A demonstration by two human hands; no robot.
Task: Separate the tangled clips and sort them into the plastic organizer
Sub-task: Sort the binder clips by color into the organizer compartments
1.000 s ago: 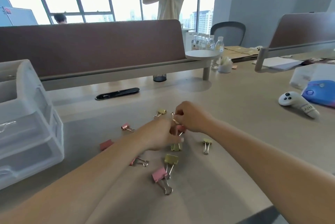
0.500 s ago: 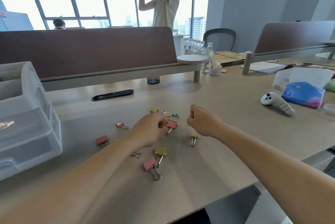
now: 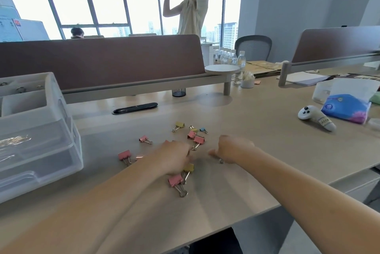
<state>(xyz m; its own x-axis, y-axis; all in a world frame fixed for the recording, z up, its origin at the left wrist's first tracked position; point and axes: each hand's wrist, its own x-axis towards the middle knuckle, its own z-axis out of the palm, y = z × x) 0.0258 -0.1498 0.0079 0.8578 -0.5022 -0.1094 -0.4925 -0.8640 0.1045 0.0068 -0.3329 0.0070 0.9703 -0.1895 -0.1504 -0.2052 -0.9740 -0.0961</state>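
Several pink, yellow and blue binder clips lie loose on the desk. My left hand (image 3: pixel 174 157) hovers low among them with curled, blurred fingertips just above a yellow clip (image 3: pixel 188 167) that is hooked to a pink clip (image 3: pixel 175 179). My right hand (image 3: pixel 234 150) is a loose fist with the thumb pointing left. A wire clip loop (image 3: pixel 221 160) shows under it, and whether the hand holds that clip is unclear. Two pink clips (image 3: pixel 197 140) lie between and beyond the hands. The clear plastic organizer (image 3: pixel 51 130) stands at the left, with gold clips in a drawer.
A white controller (image 3: pixel 315 117) and a blue tissue pack (image 3: pixel 345 107) sit at the right. A brown divider (image 3: pixel 102 60) runs behind the desk, with a cable slot (image 3: pixel 134 107) before it. A person stands beyond it. The desk's front edge runs close on the lower right.
My hands were together on a tangle of clips, then pulled apart. Both have since dropped lower toward the desk, and a pink clip now lies free beyond the left hand.
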